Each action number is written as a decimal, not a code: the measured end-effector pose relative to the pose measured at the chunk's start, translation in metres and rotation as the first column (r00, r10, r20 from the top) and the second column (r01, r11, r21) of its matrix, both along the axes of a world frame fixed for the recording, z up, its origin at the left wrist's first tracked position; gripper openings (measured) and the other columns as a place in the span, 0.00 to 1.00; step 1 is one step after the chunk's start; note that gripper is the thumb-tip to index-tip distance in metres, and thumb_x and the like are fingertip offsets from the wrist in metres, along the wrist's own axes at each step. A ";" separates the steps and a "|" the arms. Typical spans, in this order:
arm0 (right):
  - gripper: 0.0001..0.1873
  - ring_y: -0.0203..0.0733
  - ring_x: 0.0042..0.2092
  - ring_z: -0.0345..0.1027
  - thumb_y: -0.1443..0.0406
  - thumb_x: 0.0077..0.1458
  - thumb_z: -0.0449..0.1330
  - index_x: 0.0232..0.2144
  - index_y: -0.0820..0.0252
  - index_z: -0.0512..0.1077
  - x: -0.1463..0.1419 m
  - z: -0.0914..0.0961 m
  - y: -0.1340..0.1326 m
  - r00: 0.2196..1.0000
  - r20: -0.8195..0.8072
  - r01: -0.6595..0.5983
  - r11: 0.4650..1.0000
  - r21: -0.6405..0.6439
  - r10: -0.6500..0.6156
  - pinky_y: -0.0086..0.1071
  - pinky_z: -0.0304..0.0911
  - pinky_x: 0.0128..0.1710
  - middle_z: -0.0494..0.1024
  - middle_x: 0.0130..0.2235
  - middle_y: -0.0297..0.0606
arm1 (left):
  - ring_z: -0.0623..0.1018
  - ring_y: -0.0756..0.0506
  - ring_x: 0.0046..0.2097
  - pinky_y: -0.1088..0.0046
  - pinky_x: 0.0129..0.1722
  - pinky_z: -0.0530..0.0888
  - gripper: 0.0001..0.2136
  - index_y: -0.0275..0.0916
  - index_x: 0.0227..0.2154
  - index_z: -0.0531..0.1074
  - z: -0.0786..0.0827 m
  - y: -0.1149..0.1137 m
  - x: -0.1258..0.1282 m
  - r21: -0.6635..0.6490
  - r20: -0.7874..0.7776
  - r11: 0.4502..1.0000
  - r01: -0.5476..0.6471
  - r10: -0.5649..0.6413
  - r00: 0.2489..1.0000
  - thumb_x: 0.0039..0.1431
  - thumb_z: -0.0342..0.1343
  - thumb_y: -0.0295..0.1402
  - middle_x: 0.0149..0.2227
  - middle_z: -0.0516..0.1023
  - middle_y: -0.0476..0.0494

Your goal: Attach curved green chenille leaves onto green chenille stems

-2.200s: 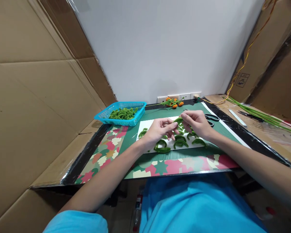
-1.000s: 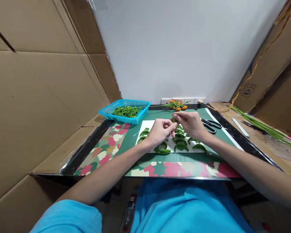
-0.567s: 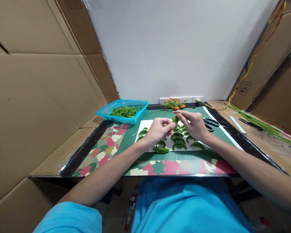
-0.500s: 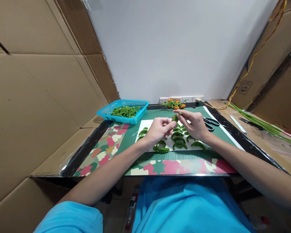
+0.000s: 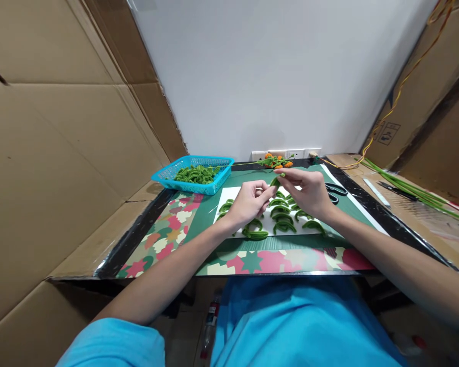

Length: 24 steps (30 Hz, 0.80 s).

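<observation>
Between my two hands, raised above a white sheet (image 5: pixel 260 224), is a small green pipe-cleaner piece (image 5: pixel 275 182). My left hand (image 5: pixel 252 200) pinches its lower end between thumb and fingers. At its upper tip are the thumb and fingertips of my right hand (image 5: pixel 306 190), closed on it. Several curved green pipe-cleaner pieces (image 5: pixel 283 225) lie in rows on the sheet below, some hidden by my hands. Nearest my left wrist is a small bundle of green pieces (image 5: pixel 255 235). Black-handled scissors (image 5: pixel 337 189) rest just beyond my right hand.
A blue plastic basket (image 5: pixel 213 188) with many green pieces stands at the back left. Orange flowers on green stems (image 5: pixel 277 160) lie along the wall. To the right are long green stems (image 5: pixel 409 191), a black pen-like tool (image 5: pixel 398 191) and a pale strip (image 5: pixel 376 192). Cardboard walls flank the table.
My right hand has shifted very slightly, its fingers closing nearer the tip of the held piece. The view has moved a little; the laid-out pieces stay in place.
</observation>
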State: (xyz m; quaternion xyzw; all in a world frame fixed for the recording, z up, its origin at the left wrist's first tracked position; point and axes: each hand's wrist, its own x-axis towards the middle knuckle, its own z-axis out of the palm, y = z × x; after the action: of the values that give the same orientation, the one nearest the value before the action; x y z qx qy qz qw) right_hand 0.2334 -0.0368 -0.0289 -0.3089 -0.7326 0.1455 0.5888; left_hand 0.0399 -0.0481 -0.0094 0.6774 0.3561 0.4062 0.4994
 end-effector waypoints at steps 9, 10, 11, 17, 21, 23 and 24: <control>0.15 0.45 0.32 0.82 0.56 0.52 0.74 0.37 0.59 0.83 -0.007 0.002 -0.001 0.923 -0.313 -0.314 0.908 -0.278 0.224 0.38 0.80 0.37 0.85 0.32 0.37 | 0.68 0.55 0.19 0.79 0.18 0.64 0.22 0.38 0.29 0.69 -0.006 0.002 -0.001 0.106 -0.005 0.994 0.001 -0.001 1.000 0.64 0.61 0.53 0.24 0.75 0.51; 0.13 0.44 0.32 0.81 0.57 0.53 0.74 0.37 0.60 0.83 -0.006 0.002 -0.002 0.933 -0.288 -0.298 0.913 -0.277 0.217 0.37 0.80 0.36 0.85 0.31 0.37 | 0.68 0.55 0.19 0.78 0.18 0.64 0.22 0.37 0.29 0.69 -0.007 0.001 -0.001 0.117 -0.027 0.993 -0.003 0.007 1.000 0.63 0.62 0.53 0.25 0.75 0.50; 0.12 0.44 0.31 0.81 0.58 0.54 0.73 0.37 0.60 0.84 -0.005 0.003 -0.002 0.942 -0.261 -0.282 0.920 -0.274 0.211 0.36 0.79 0.34 0.84 0.30 0.37 | 0.68 0.55 0.19 0.78 0.18 0.65 0.22 0.37 0.29 0.70 -0.007 0.001 -0.002 0.124 -0.046 0.992 -0.009 0.015 0.999 0.63 0.62 0.52 0.25 0.75 0.50; 0.13 0.40 0.30 0.77 0.61 0.58 0.67 0.43 0.60 0.85 -0.004 0.003 -0.003 0.964 -0.157 -0.251 0.936 -0.246 0.217 0.35 0.77 0.33 0.84 0.32 0.37 | 0.67 0.54 0.18 0.77 0.17 0.62 0.22 0.37 0.25 0.70 -0.009 0.004 -0.003 0.134 -0.042 0.991 -0.028 0.034 0.999 0.59 0.66 0.51 0.20 0.72 0.52; 0.13 0.41 0.32 0.79 0.63 0.58 0.65 0.43 0.61 0.85 -0.006 0.002 -0.005 0.978 -0.117 -0.193 0.961 -0.198 0.173 0.35 0.78 0.36 0.85 0.34 0.38 | 0.67 0.54 0.18 0.77 0.16 0.62 0.22 0.37 0.24 0.69 -0.008 0.005 -0.003 0.148 -0.042 0.988 -0.052 0.059 0.997 0.58 0.67 0.50 0.19 0.71 0.52; 0.13 0.42 0.34 0.80 0.63 0.59 0.65 0.43 0.60 0.85 -0.006 0.002 -0.006 0.982 -0.108 -0.175 0.965 -0.194 0.156 0.35 0.78 0.37 0.85 0.35 0.39 | 0.67 0.54 0.17 0.78 0.16 0.62 0.22 0.37 0.23 0.69 -0.007 0.004 -0.002 0.131 -0.044 0.990 -0.053 0.059 0.997 0.58 0.68 0.50 0.18 0.70 0.53; 0.12 0.42 0.34 0.80 0.63 0.59 0.65 0.43 0.60 0.84 -0.006 0.002 -0.006 0.981 -0.110 -0.178 0.963 -0.201 0.158 0.35 0.78 0.37 0.85 0.36 0.39 | 0.67 0.54 0.17 0.78 0.16 0.62 0.22 0.37 0.23 0.68 -0.007 0.003 -0.002 0.115 -0.041 0.992 -0.044 0.048 0.998 0.58 0.67 0.50 0.18 0.70 0.53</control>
State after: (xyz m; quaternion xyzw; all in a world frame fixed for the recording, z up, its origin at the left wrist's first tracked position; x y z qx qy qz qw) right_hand 0.2270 -0.0425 -0.0273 -0.2990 -0.7085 0.2857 0.5719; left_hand 0.0382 -0.0447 -0.0161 0.7051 0.3586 0.4225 0.4425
